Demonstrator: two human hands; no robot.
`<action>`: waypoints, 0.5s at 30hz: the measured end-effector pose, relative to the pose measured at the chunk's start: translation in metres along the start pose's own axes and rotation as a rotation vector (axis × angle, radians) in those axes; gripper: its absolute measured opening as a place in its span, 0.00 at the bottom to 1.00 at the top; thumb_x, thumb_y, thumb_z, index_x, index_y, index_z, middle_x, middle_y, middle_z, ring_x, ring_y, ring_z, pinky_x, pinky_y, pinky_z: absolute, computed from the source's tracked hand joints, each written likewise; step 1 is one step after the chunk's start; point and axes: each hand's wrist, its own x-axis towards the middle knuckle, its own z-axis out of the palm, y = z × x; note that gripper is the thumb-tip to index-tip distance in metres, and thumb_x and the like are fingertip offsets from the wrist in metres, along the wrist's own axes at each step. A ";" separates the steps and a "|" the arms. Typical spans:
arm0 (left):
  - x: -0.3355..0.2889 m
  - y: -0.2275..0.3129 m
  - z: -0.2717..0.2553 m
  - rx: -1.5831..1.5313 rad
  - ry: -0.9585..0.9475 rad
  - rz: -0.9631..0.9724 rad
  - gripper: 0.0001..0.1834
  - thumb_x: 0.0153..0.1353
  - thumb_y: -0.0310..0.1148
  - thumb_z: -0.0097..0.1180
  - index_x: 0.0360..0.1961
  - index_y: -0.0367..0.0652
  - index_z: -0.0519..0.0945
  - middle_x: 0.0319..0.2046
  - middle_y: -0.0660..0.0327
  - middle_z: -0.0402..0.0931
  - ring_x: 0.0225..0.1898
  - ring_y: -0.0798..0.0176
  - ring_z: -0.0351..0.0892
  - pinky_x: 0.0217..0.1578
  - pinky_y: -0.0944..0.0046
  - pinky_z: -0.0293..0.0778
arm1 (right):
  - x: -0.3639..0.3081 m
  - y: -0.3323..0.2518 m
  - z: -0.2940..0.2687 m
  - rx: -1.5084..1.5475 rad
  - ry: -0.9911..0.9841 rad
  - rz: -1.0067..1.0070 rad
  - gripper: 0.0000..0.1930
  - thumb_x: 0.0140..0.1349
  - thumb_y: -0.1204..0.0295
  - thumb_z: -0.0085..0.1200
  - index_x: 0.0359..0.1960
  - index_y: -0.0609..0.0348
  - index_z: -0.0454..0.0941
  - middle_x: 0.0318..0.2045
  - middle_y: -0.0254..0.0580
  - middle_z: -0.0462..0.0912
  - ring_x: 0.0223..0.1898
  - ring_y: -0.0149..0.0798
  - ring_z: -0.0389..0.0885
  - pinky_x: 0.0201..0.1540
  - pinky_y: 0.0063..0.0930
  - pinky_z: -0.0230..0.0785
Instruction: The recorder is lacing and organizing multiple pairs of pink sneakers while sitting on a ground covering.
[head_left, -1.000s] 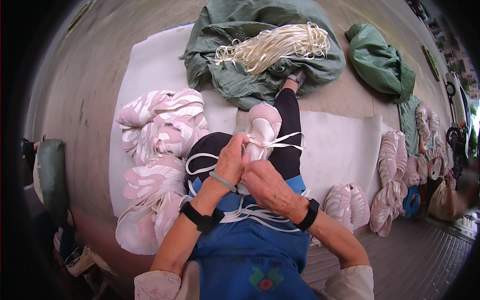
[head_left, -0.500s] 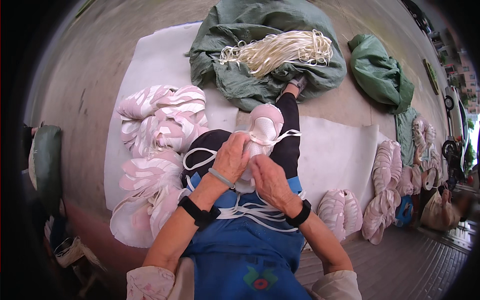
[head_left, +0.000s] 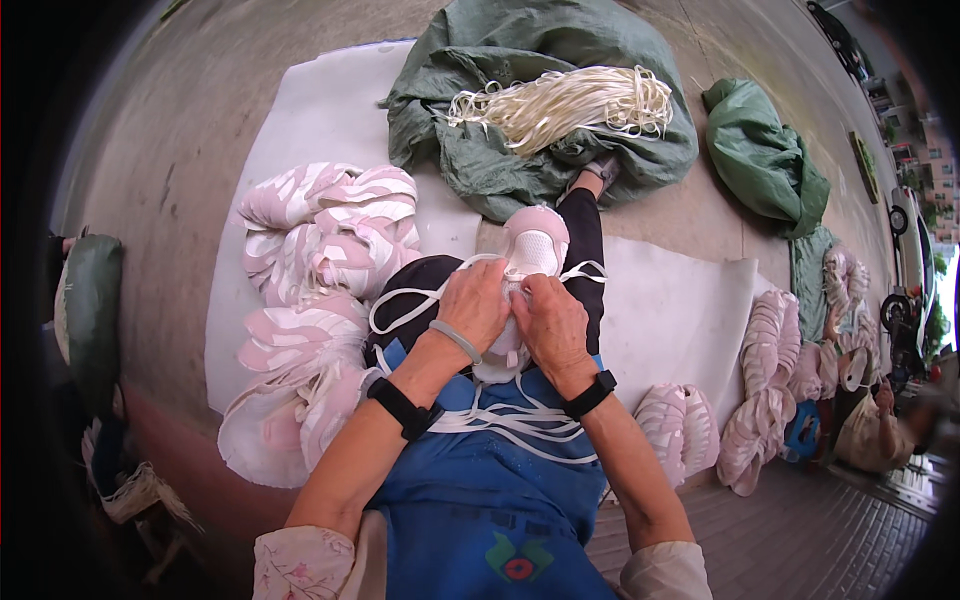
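Note:
A pink and white shoe upper lies on my lap, its toe pointing away from me. My left hand is closed on its left side, fingers curled at the lacing opening. My right hand is pinched at the right edge of that opening; its fingertips hide whatever they grip. A white shoelace crosses the upper near the toe, one end sticking out right and a long loop hanging left over my knee. More white laces lie across my blue apron.
Stacked pink and white uppers stand left; more uppers are at right. Ahead, a cream lace bundle rests on a green sack, with another green sack farther right. A person sits at far right.
My right hand has moved up along the upper to the lacing opening, close to my left fingers. The left hand has shifted slightly, and the lace loop beside it has moved higher.

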 end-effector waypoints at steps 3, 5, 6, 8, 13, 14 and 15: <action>0.006 0.001 -0.008 0.094 -0.034 0.027 0.22 0.48 0.29 0.55 0.47 0.37 0.73 0.38 0.48 0.76 0.44 0.47 0.74 0.47 0.51 0.64 | 0.002 -0.001 0.000 0.011 -0.023 0.009 0.10 0.58 0.65 0.54 0.35 0.57 0.70 0.28 0.48 0.77 0.27 0.53 0.80 0.29 0.44 0.72; 0.007 0.001 -0.008 0.108 -0.072 0.005 0.21 0.48 0.30 0.55 0.46 0.38 0.74 0.36 0.48 0.77 0.44 0.48 0.74 0.48 0.51 0.63 | 0.005 -0.002 0.000 -0.014 -0.079 0.060 0.10 0.58 0.66 0.54 0.33 0.57 0.70 0.28 0.49 0.77 0.28 0.53 0.80 0.29 0.45 0.72; 0.007 0.001 -0.006 0.115 -0.078 -0.003 0.21 0.48 0.30 0.55 0.46 0.38 0.75 0.35 0.49 0.78 0.43 0.47 0.75 0.48 0.51 0.63 | 0.007 -0.004 0.000 -0.015 -0.081 0.058 0.10 0.58 0.66 0.54 0.33 0.57 0.70 0.28 0.49 0.77 0.28 0.53 0.80 0.29 0.45 0.72; 0.008 0.001 -0.006 0.119 -0.085 -0.013 0.20 0.47 0.30 0.55 0.45 0.38 0.76 0.34 0.50 0.79 0.42 0.47 0.75 0.48 0.51 0.63 | 0.009 -0.007 -0.001 -0.056 -0.129 0.100 0.10 0.58 0.66 0.54 0.32 0.58 0.70 0.28 0.50 0.78 0.29 0.54 0.80 0.30 0.46 0.71; 0.015 -0.010 -0.011 0.067 -0.201 -0.002 0.19 0.47 0.28 0.53 0.44 0.38 0.77 0.35 0.50 0.80 0.39 0.49 0.77 0.48 0.53 0.62 | 0.015 -0.001 -0.001 0.011 -0.136 0.099 0.09 0.57 0.67 0.54 0.32 0.59 0.71 0.29 0.51 0.79 0.31 0.56 0.80 0.32 0.47 0.71; 0.015 -0.010 -0.010 0.039 -0.187 -0.010 0.18 0.47 0.28 0.53 0.42 0.37 0.78 0.35 0.49 0.80 0.39 0.50 0.77 0.49 0.54 0.62 | 0.016 0.000 -0.001 0.022 -0.138 0.109 0.08 0.57 0.68 0.54 0.32 0.60 0.72 0.29 0.52 0.80 0.31 0.56 0.80 0.33 0.47 0.71; 0.015 -0.011 -0.011 0.037 -0.188 -0.010 0.18 0.47 0.28 0.53 0.42 0.37 0.78 0.35 0.49 0.80 0.39 0.50 0.77 0.49 0.54 0.62 | 0.017 0.000 0.000 0.021 -0.140 0.110 0.08 0.57 0.68 0.54 0.32 0.60 0.72 0.29 0.52 0.80 0.31 0.56 0.80 0.33 0.47 0.71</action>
